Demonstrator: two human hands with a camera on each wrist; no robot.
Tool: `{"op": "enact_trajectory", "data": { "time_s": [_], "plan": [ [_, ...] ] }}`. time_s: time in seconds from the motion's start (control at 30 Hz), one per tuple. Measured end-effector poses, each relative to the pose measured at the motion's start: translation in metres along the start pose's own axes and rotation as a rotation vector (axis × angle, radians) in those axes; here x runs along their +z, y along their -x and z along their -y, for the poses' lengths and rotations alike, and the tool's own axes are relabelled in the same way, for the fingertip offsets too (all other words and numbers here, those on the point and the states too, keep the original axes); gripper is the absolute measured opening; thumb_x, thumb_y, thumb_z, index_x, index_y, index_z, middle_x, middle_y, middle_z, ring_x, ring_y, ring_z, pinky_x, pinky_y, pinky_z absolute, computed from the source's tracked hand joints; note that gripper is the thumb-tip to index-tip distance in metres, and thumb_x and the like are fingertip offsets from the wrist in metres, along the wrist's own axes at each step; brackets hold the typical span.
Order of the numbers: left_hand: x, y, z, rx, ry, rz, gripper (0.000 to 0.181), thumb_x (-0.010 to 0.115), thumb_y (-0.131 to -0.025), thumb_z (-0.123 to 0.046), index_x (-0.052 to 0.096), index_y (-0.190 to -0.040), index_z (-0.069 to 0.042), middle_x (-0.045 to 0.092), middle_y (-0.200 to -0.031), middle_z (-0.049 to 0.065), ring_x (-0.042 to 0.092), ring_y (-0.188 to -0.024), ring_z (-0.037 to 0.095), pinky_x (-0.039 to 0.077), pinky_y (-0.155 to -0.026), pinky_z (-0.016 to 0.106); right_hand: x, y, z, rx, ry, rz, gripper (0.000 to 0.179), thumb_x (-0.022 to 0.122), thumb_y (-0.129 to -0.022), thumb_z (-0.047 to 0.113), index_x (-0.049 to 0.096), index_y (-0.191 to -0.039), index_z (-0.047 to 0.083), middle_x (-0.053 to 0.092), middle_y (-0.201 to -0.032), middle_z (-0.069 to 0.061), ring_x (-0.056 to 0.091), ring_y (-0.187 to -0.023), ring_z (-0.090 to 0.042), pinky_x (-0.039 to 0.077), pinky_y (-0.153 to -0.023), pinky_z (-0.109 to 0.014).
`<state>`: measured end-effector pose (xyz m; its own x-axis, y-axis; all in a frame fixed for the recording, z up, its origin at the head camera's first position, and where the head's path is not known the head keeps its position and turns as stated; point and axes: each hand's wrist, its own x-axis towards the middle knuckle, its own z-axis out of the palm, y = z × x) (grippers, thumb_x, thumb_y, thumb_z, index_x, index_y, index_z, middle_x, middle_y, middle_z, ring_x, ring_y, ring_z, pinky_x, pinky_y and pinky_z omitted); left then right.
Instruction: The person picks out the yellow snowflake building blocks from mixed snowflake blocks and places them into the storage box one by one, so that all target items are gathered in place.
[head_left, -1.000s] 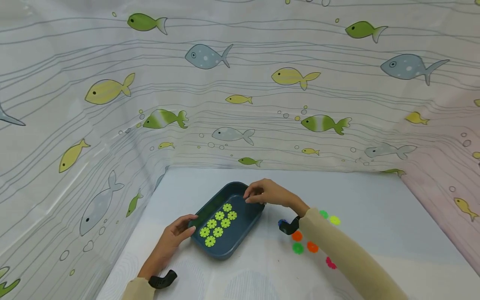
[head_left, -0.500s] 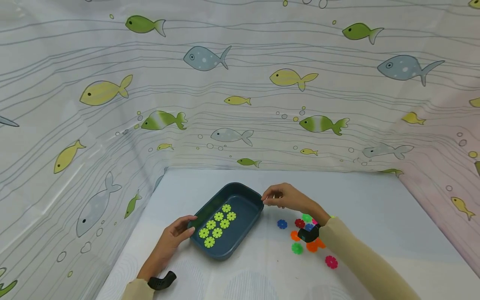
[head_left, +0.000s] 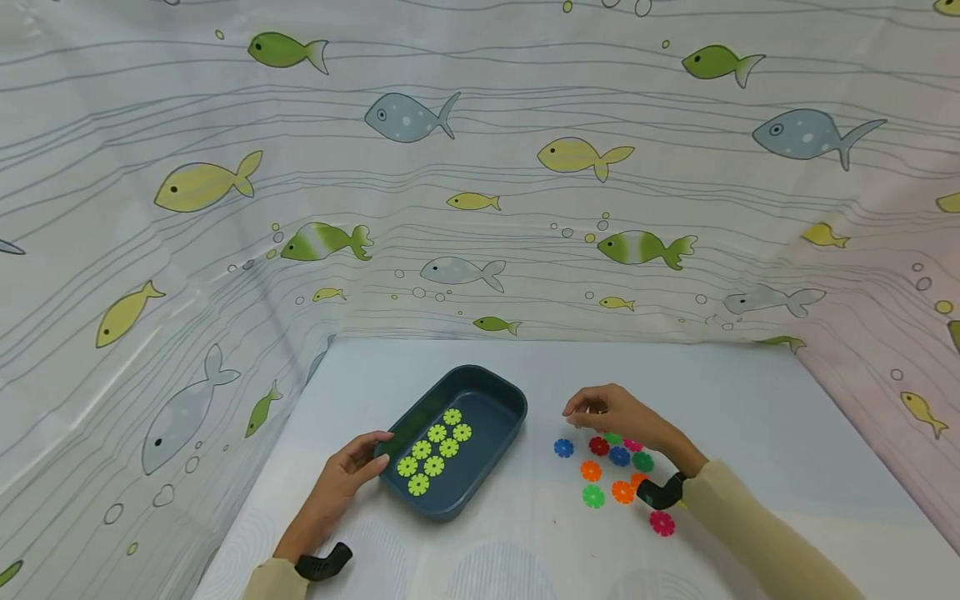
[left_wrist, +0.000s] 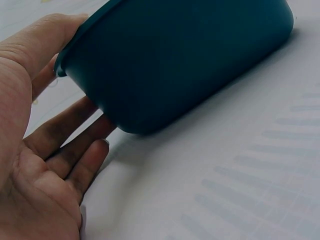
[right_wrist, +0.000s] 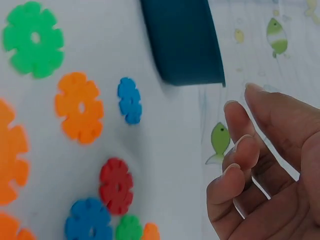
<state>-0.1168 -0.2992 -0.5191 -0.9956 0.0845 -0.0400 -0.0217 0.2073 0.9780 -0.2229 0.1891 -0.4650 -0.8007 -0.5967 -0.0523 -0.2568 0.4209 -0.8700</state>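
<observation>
A dark blue-teal tray stands slantwise on the white table, with several yellow-green notched plastic discs laid in two rows along its left side. My left hand grips the tray's near left corner. In the left wrist view its thumb lies at the rim, and lower fingers touch the outer wall. Right of the tray, my right hand hovers with loosely bent fingers and nothing between them. Beneath and nearer me lie loose notched discs, among them a blue disc, a dark red disc and an orange disc.
A light green disc and a pink disc lie nearest me in the loose group. The right forearm and sleeve cover part of that group. A fish-patterned curtain encloses the table at the back and both sides.
My right hand has moved from above the tray's far right end rightward to the loose discs, uncovering more of them. The left hand and the tray have stayed in place.
</observation>
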Motion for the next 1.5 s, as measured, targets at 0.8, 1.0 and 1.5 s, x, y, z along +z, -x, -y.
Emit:
{"op": "enact_trajectory", "data": {
  "time_s": [0.8, 1.0, 1.5],
  "plan": [
    [0.001, -0.002, -0.001, 0.012, 0.010, -0.007, 0.046, 0.069, -0.101, -0.022, 0.056, -0.144, -0.009, 0.049, -0.151, 0.009, 0.044, -0.135, 0.001, 0.042, -0.102, 0.015, -0.044, 0.080, -0.066, 0.221, 0.012, -0.234, 0.033, 0.073, -0.097, 0.034, 0.071, -0.119, 0.010, 0.068, -0.099, -0.010, 0.059, -0.072, -0.029, 0.053, -0.064, -0.031],
    [0.001, -0.001, -0.003, 0.006, 0.007, -0.013, 0.046, 0.069, -0.101, -0.022, 0.057, -0.143, -0.009, 0.050, -0.151, 0.009, 0.045, -0.135, 0.003, 0.043, -0.101, 0.016, -0.051, 0.090, -0.076, 0.283, 0.015, -0.275, 0.035, 0.075, -0.095, 0.034, 0.070, -0.120, 0.009, 0.064, -0.093, -0.010, 0.057, -0.075, -0.026, 0.052, -0.063, -0.029],
    [-0.003, -0.001, 0.001, -0.025, 0.010, 0.019, 0.047, 0.069, -0.101, -0.026, 0.056, -0.145, -0.014, 0.042, -0.157, 0.005, 0.029, -0.150, 0.025, 0.040, -0.103, 0.015, -0.057, 0.101, -0.095, 0.308, 0.190, -0.298, 0.038, 0.082, -0.089, 0.031, 0.072, -0.118, 0.009, 0.061, -0.089, -0.004, 0.053, -0.084, -0.023, 0.047, -0.061, -0.024]
  ]
}}
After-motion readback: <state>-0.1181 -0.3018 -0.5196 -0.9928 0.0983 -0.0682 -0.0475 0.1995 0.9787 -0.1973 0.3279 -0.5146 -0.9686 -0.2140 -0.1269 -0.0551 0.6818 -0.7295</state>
